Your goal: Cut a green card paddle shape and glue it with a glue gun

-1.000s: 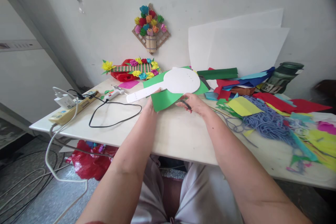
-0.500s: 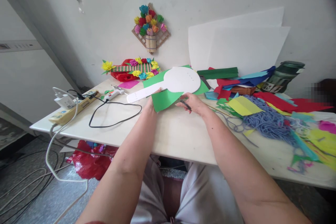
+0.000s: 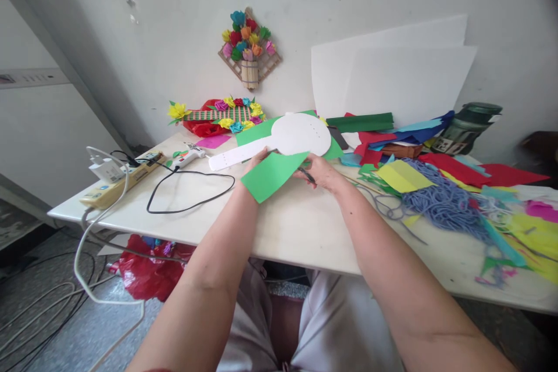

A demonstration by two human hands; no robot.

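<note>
My left hand pinches a white paddle-shaped card together with a sheet of green paper under it, just above the table. A flap of the green paper hangs loose toward me. My right hand is closed on black-handled scissors whose blades meet the green paper at the edge of the white card.
A white table carries a glue gun with a black cord, a power strip, a paper-flower craft at the back, coloured paper sheets, blue yarn and scraps on the right. White boards lean on the wall.
The cut green flap has dropped lower and swung toward me. My right hand with the scissors has edged slightly left along the white card.
</note>
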